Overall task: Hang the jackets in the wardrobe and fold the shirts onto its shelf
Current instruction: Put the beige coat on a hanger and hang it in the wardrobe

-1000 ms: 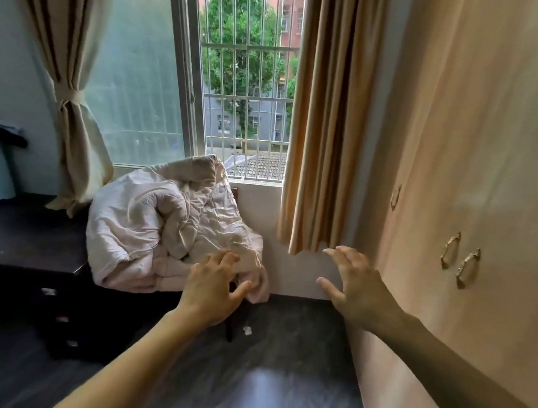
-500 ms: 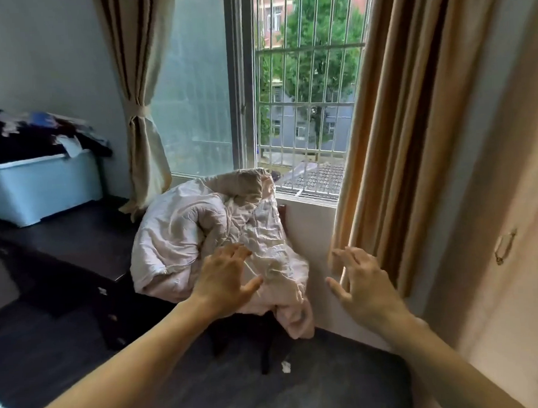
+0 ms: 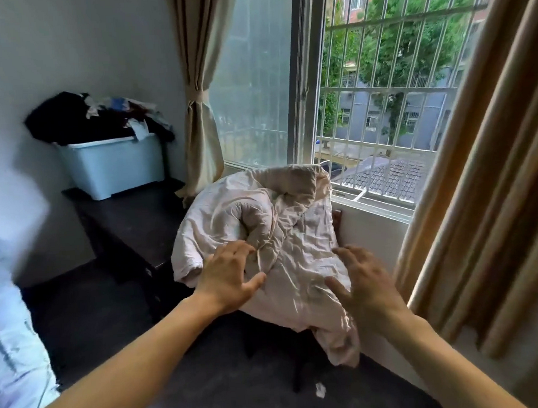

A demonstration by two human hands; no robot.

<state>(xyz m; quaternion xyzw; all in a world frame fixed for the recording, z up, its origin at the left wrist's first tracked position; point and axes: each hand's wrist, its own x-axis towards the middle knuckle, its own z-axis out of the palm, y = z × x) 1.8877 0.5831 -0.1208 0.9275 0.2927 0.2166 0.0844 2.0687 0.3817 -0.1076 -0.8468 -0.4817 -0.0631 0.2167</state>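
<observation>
Compared with half a second ago, the view is found swung to the left. The wardrobe door that was seen at the right edge has passed out of view, and the crumpled quilt (image 3: 278, 222) is now placed near the middle of the picture. The left hand (image 3: 231, 277) is seen, as before, in front of the quilt's lower left part. The right hand (image 3: 364, 284), earlier seen against the curtain hem and wall to the right of the quilt, is now seen over the quilt's right edge. Both hands are held open, with the fingers spread and slightly bent, and nothing is gripped. Whether the quilt is touched cannot be told.

The heap of clothes (image 3: 82, 120) is found well to the left of the quilt and farther back. It is piled on a pale blue storage box (image 3: 113, 165), which is set on a dark desk (image 3: 131, 217) against the wall. The heap is mostly black, with paler and blue-grey pieces tangled at its right side, and a dark piece is hung past the box's right end. Single jackets or shirts cannot be told apart.

The quilt is pale pink and wrinkled, and is draped over a dark chair (image 3: 299, 367) just beside the desk, below the barred window (image 3: 380, 88). A brown curtain (image 3: 493, 176) is hung to the right of the quilt.
</observation>
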